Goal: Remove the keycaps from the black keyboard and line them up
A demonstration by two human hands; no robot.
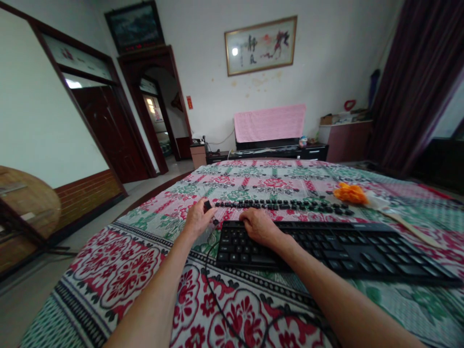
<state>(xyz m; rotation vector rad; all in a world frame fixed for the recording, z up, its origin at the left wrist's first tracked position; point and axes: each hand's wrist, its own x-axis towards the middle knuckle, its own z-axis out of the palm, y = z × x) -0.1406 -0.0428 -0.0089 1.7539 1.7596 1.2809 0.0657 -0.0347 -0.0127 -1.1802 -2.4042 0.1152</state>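
A black keyboard (337, 251) lies on a red, green and white flowered cloth (119, 270). Behind it, loose black keycaps (286, 205) are laid out in rows on the cloth. My left hand (197, 217) is just left of the keyboard's far corner, its fingers pinched on a single black keycap (207, 205). My right hand (259, 226) rests palm down on the keyboard's upper left keys, fingers curled. The keyboard's black cable (217, 299) loops across the cloth toward me.
An orange cloth (350, 193) and a pale stick-like tool (409, 227) lie right of the keycap rows. A round wooden table (25, 203) stands at the left. Across the room are a pink-covered screen (270, 123) on a low cabinet and a doorway (159, 121).
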